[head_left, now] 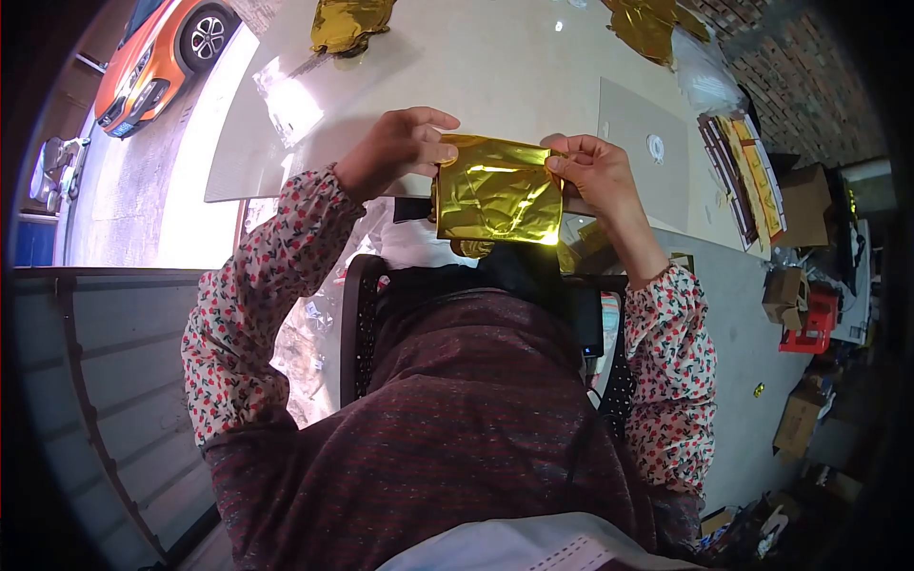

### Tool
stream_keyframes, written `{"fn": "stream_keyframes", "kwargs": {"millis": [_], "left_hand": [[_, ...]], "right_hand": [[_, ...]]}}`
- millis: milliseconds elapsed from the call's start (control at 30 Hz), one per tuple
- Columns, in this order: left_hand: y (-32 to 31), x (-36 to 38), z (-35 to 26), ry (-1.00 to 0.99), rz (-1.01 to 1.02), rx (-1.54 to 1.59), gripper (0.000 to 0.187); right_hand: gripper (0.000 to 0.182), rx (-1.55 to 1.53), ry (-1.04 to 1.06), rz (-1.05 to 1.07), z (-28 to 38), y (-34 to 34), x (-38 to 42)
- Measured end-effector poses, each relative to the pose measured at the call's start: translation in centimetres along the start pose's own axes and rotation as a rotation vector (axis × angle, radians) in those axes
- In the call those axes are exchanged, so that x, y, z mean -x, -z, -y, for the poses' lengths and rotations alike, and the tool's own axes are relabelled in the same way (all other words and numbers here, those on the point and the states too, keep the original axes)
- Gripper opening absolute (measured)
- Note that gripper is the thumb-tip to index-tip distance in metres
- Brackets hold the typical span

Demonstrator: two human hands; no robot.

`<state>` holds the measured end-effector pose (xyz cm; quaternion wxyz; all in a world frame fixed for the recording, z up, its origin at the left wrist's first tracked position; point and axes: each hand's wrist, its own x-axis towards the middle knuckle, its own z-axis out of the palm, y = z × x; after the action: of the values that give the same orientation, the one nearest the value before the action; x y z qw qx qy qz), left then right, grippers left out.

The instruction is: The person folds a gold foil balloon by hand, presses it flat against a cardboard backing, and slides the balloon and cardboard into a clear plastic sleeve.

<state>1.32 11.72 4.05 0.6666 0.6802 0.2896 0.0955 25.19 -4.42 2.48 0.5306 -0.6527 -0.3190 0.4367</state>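
Observation:
A shiny gold foil sheet (500, 193), roughly square and creased, hangs at the near edge of the pale table (514, 86). My left hand (405, 147) pinches its upper left corner between thumb and fingers. At the upper right corner, my right hand (595, 171) grips the foil with the thumb in front. Some crumpled gold material shows just below and behind the sheet's lower edge; its extent is partly hidden.
Gold foil bundles (350, 24) (652, 29) lie at the table's far side. Clear plastic (288, 100) is at the left, a grey board (647, 143) at the right. Beyond are cardboard boxes (785, 297), a red crate (812, 324) and an orange car (152, 62).

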Motion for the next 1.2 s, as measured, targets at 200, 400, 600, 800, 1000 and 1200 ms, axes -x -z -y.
{"fn": "stream_keyframes", "kwargs": {"millis": [200,400,600,800,1000,1200], "left_hand": [[0.2,-1.0,1.3,-0.109,-0.054,-0.021,0.039],[0.2,-0.7,1.5,-0.16,-0.136,-0.046,0.036],[0.6,-1.0,2.3,-0.166,-0.139,0.034,0.037],[0.4,-0.7,1.6,-0.131,-0.161,-0.029,0.037],[0.3,-0.8,1.8,-0.129,-0.173,-0.051,0.035],[0.3,-1.0,2.2,-0.144,-0.168,-0.008,0.033]], "right_hand": [[0.016,0.053,0.034,-0.009,0.2,-0.2,-0.1],[0.015,0.077,0.062,0.041,0.1,-0.1,-1.6],[0.017,0.155,0.056,0.099,-0.2,0.5,-2.4],[0.028,0.51,0.109,0.056,0.6,0.6,-1.5],[0.026,0.718,0.369,-0.195,3.9,-0.1,1.7],[0.052,1.066,0.807,-0.036,0.9,-3.4,2.4]]}}
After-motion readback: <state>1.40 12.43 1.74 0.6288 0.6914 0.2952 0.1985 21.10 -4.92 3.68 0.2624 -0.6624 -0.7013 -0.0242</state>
